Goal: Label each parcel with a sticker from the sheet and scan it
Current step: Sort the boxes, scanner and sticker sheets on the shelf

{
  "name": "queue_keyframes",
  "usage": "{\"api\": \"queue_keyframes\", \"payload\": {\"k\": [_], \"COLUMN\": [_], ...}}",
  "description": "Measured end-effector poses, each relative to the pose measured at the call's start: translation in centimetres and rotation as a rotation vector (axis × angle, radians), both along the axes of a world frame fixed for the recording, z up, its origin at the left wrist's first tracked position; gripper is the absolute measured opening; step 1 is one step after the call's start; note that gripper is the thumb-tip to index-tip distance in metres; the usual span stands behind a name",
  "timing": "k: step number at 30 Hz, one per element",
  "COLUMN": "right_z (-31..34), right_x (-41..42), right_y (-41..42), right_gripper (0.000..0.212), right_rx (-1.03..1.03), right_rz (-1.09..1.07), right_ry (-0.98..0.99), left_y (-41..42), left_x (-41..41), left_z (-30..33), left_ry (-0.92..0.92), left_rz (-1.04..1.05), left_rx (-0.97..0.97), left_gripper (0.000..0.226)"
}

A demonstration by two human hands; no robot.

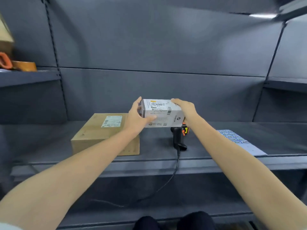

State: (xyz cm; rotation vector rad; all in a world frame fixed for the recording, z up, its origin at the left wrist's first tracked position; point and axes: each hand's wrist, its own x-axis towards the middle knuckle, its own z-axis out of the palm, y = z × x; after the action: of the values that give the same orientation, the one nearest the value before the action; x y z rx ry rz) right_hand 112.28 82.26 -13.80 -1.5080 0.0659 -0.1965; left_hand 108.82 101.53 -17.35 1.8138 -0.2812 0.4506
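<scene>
Both hands lift a white parcel point(162, 113) above a grey shelf point(149, 156): left hand point(138, 114) fingers grasp its left end, right hand point(184, 107) fingers its right end. Below the fingers stands a scanner point(178, 138); a brown box point(103, 133) lies left, sticker sheet point(239, 141) right.

From my seat the scene is dim and even, lit from above: a bright strip of glare point(262, 15) shows at the far upper right, with pale patches on the grey back panel point(149, 47). My wide lens bows the shelf upright point(53, 44) and edges outward, and the far left and right corners smear into blur. Soft shadows lie under the brown box point(106, 135), and print on the white parcel point(162, 113) is too soft to read.
</scene>
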Motion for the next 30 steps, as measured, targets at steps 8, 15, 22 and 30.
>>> {"api": "queue_keyframes", "payload": {"k": [8, 15, 22, 30], "right_z": [1.0, -4.3, -9.9, -10.0], "right_x": [0.9, 2.7, 4.2, 5.5], "right_y": [-0.2, -2.1, 0.5, -1.0], "right_gripper": [0.035, 0.009, 0.068, 0.013], "right_rx": [-0.006, -0.075, -0.844, -0.738], "right_rz": [0.059, -0.207, -0.266, -0.248], "right_ry": [0.013, 0.204, 0.247, 0.346], "left_y": [0.3, -0.8, -1.5, -1.3], "left_x": [0.9, 1.9, 3.7, 4.8], "left_z": [0.2, -1.5, -2.3, -2.7], "left_ry": [-0.003, -0.006, 0.0, 0.076], "left_rz": [-0.006, 0.113, 0.12, 0.01], "left_rx": [0.0, -0.046, -0.081, -0.024], "left_gripper": [0.093, 0.072, 0.068, 0.084]}}
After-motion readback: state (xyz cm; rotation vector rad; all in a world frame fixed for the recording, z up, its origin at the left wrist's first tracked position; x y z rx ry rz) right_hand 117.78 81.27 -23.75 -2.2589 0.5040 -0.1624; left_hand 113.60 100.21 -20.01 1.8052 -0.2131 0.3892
